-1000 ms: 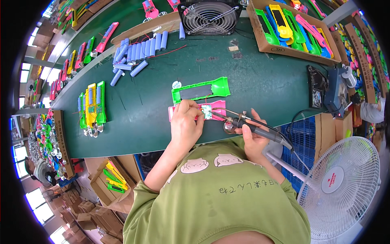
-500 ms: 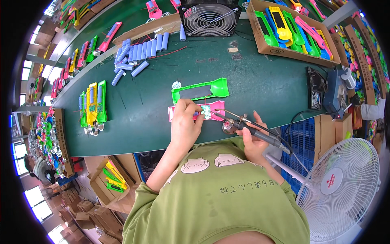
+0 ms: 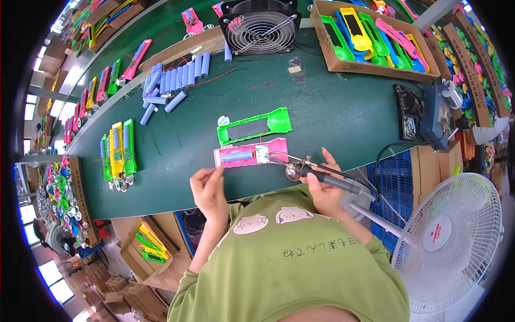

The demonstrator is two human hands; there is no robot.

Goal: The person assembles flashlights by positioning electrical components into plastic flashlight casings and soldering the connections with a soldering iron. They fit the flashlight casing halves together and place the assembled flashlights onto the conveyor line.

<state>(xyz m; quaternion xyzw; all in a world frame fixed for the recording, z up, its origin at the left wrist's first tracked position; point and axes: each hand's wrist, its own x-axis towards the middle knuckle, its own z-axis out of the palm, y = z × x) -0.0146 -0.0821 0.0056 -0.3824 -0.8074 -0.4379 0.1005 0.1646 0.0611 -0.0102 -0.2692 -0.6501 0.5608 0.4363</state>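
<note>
A pink plastic casing (image 3: 277, 146) lies on the bench before me, with a blue battery cell (image 3: 236, 156) and a small circuit board (image 3: 262, 153) inside. My right hand (image 3: 326, 197) grips a soldering iron (image 3: 333, 181) that has a thin metal tube alongside, its tip end over the casing's right part. Just off the casing's lower left corner is my left hand (image 3: 211, 192), thumb and fingertips pressed together; whatever they may hold is too small to see. Beyond the pink casing rests a green casing (image 3: 280, 120) with a dark panel. Under the iron's front sits a shiny round part (image 3: 292, 172).
Several blue cells (image 3: 179, 77) with wires are piled at the back left. Wired yellow and green casings (image 3: 117, 150) lie at the left. A black fan (image 3: 259, 29) stands behind, beside a carton (image 3: 375, 71) of coloured casings. The soldering station (image 3: 435, 121) is at the right.
My left hand has drawn back from the pink casing toward me and to the left, uncovering the battery cell. The soldering iron's tip has stayed over the casing. The whole view has shifted slightly.
</note>
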